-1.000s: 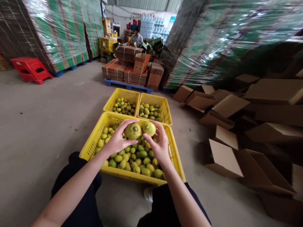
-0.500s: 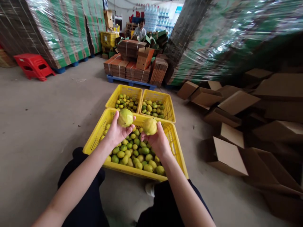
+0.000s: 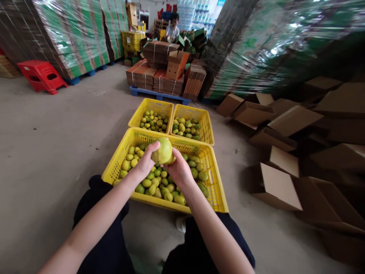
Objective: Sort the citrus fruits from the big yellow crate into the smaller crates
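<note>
Over the large yellow crate (image 3: 115, 161), my left hand (image 3: 146, 161) is closed around a big yellow-green lemon (image 3: 162, 150). Close against it, my right hand (image 3: 179, 167) grips a second lemon (image 3: 171, 160), mostly hidden behind the first one and my fingers. Many yellow and green lemons (image 3: 155, 182) lie loose in the crate below both hands. The crate stands on the floor between my legs.
Two smaller yellow crates (image 3: 137, 114) of lemons stand just beyond. Behind them, flattened cartons (image 3: 168, 85) are stacked on a blue pallet (image 3: 159, 94). Open cardboard boxes (image 3: 281, 186) lie to the right, a red stool (image 3: 42, 76) far left. A person (image 3: 172, 28) is at the back.
My hands have come together, bringing the two lemons side by side; the left-hand lemon now partly covers the right-hand one. The view has shifted slightly.
</note>
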The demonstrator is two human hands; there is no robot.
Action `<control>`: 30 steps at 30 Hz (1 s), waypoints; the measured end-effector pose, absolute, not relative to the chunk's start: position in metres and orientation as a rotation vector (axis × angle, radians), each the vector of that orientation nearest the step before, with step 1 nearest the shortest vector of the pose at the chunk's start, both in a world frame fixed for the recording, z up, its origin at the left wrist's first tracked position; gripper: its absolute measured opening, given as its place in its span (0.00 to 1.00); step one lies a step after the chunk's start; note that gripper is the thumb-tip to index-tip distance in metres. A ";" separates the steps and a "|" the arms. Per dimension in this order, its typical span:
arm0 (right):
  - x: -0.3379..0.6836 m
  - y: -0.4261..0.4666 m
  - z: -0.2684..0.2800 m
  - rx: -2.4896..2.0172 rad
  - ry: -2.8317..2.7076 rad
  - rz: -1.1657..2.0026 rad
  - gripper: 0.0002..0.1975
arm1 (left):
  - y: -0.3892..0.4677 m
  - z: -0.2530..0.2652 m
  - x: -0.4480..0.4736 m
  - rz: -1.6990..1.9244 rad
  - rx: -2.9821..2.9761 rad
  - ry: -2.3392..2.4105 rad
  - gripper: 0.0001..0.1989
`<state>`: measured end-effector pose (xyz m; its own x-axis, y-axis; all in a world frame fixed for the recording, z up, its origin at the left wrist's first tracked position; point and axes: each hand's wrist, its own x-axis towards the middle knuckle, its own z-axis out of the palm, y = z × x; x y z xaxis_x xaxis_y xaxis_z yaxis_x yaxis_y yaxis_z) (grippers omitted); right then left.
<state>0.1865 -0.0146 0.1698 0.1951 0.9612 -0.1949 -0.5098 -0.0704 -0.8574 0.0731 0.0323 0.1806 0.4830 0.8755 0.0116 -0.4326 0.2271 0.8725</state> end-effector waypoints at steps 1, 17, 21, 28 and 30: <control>0.186 -0.015 0.171 -1.001 -0.584 1.319 0.19 | 0.030 0.177 0.076 0.960 1.060 0.577 0.23; 0.210 -0.030 0.198 -0.877 -0.897 1.452 0.28 | 0.044 0.162 0.083 0.840 1.289 0.777 0.23; 0.217 -0.037 0.206 -0.883 -0.911 1.451 0.27 | 0.046 0.173 0.074 0.679 1.324 0.667 0.20; 0.219 -0.037 0.201 -0.881 -0.434 1.415 0.14 | 0.047 0.178 0.080 0.922 1.250 0.588 0.28; 0.223 -0.033 0.200 -0.936 -0.389 1.437 0.14 | 0.047 0.176 0.083 1.008 1.225 0.591 0.31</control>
